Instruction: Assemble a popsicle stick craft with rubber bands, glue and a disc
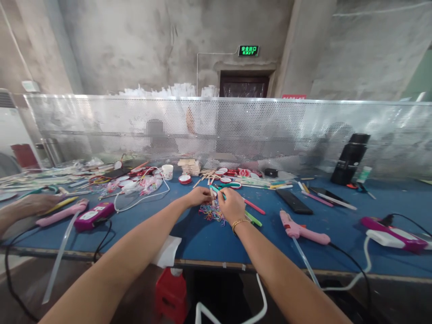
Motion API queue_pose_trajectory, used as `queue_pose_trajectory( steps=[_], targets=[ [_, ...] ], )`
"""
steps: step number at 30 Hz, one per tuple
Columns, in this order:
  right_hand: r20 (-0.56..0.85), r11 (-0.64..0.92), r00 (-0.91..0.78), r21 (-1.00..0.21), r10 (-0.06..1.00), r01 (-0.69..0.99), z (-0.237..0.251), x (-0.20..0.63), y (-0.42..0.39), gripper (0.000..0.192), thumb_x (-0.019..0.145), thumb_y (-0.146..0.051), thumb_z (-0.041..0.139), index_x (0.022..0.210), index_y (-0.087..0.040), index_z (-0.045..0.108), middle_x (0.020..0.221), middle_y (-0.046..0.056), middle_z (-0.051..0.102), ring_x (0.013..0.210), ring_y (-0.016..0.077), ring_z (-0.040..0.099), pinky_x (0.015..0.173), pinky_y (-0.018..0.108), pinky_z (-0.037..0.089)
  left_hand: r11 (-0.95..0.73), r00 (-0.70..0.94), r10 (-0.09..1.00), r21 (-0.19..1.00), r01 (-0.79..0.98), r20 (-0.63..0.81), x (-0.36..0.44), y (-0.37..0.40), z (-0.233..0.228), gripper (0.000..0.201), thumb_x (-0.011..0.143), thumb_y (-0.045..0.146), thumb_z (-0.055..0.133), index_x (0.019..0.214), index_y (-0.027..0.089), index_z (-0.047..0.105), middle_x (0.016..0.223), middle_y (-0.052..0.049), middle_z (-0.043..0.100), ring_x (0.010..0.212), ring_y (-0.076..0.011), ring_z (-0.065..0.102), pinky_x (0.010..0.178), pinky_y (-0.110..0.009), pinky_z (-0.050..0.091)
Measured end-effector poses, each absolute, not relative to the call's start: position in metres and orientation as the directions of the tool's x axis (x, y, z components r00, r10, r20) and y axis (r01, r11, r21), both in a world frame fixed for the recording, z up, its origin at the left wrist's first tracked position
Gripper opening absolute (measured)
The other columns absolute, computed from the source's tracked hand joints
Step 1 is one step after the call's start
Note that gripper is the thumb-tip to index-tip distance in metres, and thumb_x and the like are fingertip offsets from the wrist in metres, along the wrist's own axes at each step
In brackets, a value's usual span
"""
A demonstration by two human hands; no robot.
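My left hand (200, 197) is closed, pinching a pale wooden craft stick (213, 192) that stands roughly upright. Close beside it, my right hand (232, 204), with a gold bracelet at the wrist, closes around a teal marker (221, 193), angled toward the stick. Its tip is too small to make out. Under both hands lies a tangle of multicoloured strings (212, 213). Just behind them are scissors with teal handles (232, 185). A pink marker (254, 206) and a green marker (254, 219) lie right of my right hand, the green one partly hidden by it.
Pink glue guns lie at right (302, 230) and left (64, 214), with cords and power strips (393, 234). A black phone (294, 200), black bottle (351, 158), paper cup (167, 172) and stacked sticks (189, 167) stand farther back. Another person's hand (32, 208) is at far left.
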State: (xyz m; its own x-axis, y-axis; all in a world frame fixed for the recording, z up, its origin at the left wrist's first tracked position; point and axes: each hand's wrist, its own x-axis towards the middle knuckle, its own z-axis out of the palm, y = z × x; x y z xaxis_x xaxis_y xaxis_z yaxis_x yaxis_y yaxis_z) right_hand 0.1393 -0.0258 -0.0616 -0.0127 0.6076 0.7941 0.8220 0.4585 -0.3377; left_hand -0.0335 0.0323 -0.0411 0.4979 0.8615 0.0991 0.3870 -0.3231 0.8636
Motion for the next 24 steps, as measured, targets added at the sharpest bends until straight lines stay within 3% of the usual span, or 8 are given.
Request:
queue_pose_trajectory(
  steps=[24],
  targets=[
    [0.791,0.451,-0.021,-0.327,0.612,0.831,-0.0614,0.1397,-0.0268,0.019,0.093,-0.025,0.051,0.08,-0.018,0.063,0.078,0.005,0.065,0.075,0.0165,0.055,0.07,0.027,0.031,-0.357,0.507,0.855,0.836,0.417,0.112,-0.0325,0.0283,-0.0367,0.03,0.065,0.043,0.07,0.066,0.014,0.063,0.058,0.001,0.059,0.051,-0.0094,0.047,0.052,-0.023,0.036]
  ],
)
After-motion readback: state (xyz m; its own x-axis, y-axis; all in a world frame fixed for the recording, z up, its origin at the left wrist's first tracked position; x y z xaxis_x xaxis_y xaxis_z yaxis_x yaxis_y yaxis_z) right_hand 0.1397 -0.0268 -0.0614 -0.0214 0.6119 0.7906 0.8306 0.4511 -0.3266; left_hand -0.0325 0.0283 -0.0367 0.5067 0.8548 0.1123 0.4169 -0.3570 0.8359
